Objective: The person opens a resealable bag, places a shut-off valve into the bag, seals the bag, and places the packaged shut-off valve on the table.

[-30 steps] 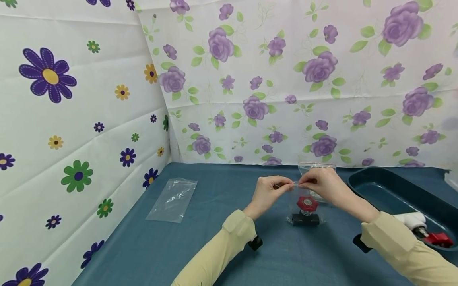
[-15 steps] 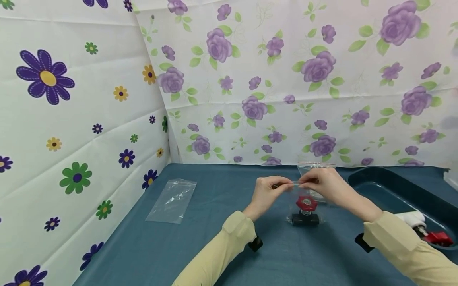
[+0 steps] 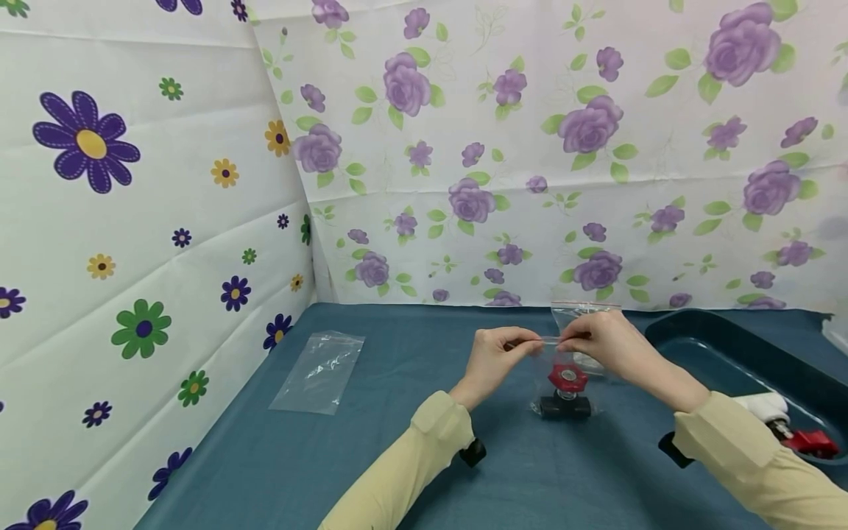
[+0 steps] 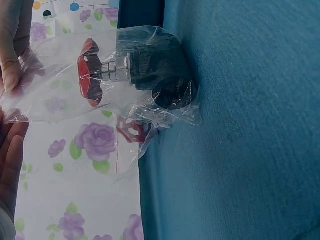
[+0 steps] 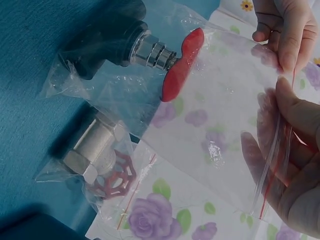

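A clear zip bag (image 5: 227,145) stands upright on the table, its top edge stretched between both hands. Inside is a valve with a black pipe body (image 3: 565,406) and a red handwheel (image 3: 567,377). My left hand (image 3: 492,362) pinches the left end of the bag's mouth between thumb and fingers. On the other side, my right hand (image 3: 615,352) pinches the red-lined zip strip (image 5: 270,185) near that corner, fingers behind the film. In the right wrist view the fingertips of both hands nearly meet. Whether the zip is fully sealed cannot be told.
Just behind stands another zip bag (image 3: 583,306) holding a metal valve (image 5: 92,145) with a red wheel. A flat clear bag (image 3: 320,372) lies to the left. At the right, a dark blue tray (image 3: 689,318) holds a white valve (image 3: 762,406) with a red handle (image 3: 811,443).
My right fingertips have slid slightly to the right along the bag's top edge, widening the gap between the hands. The left hand and the bagged valve stay in place.
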Demonstrator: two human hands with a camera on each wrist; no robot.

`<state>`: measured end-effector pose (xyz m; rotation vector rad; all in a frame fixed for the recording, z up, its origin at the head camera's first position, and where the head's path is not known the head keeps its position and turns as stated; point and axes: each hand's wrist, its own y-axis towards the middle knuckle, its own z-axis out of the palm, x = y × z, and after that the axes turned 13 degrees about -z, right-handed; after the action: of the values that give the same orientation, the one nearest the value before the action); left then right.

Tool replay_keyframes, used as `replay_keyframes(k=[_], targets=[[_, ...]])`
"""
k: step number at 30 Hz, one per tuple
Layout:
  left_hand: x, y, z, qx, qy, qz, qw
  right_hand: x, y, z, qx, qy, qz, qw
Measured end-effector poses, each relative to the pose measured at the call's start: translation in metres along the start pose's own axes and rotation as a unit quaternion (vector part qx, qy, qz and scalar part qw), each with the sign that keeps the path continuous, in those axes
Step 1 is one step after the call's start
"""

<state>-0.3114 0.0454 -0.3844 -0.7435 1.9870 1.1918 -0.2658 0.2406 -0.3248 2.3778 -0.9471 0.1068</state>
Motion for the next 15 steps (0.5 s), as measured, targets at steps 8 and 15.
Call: replay_keyframes(k=[8,15], targets=[[-0.017,-0.003,-0.004,0.000,0.013,0.008,0.9999,-0.002,0.000,0.003,-0.016,0.005,-0.026,0.9995],[-0.038,-0.007,-0.010,0.008,0.019,0.002,0.9998,-0.001,0.001,0.005,-0.035,-0.001,-0.035,0.9988]])
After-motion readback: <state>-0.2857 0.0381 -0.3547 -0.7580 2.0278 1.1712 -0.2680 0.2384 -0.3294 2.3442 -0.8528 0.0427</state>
